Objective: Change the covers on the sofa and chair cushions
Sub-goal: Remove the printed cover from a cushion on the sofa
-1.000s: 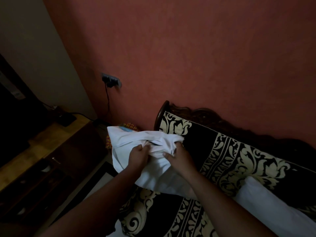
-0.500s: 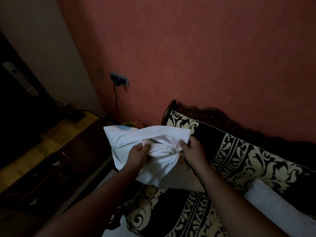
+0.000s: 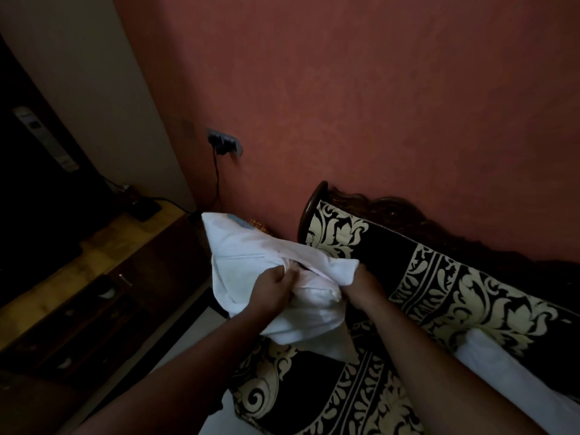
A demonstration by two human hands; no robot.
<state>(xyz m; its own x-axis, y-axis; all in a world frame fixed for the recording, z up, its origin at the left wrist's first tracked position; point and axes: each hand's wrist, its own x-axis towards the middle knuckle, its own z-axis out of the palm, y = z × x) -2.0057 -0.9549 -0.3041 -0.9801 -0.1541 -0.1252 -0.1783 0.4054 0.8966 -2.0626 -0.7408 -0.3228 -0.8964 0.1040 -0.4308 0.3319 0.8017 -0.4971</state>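
I hold a white cushion [image 3: 248, 255] in the air above the left end of the sofa [image 3: 439, 277], which is draped in a black cloth with cream floral patterns. My left hand [image 3: 273, 290] grips bunched white fabric at the cushion's near middle. My right hand [image 3: 361, 285] pinches the white cover's edge just to the right, partly hidden under a fold. A blue patch shows on the cushion's far left corner.
Another white cushion or cloth [image 3: 514, 375] lies on the sofa at the lower right. A dark wooden cabinet [image 3: 94, 277] with a black device stands at the left. A wall socket [image 3: 224, 144] with a hanging cable sits on the red wall. Carved wooden sofa back [image 3: 392, 211] runs behind.
The cushion has tilted, its left corner now higher. My right hand has slid under the cover's fold, and both hands sit closer together on the bunched fabric.
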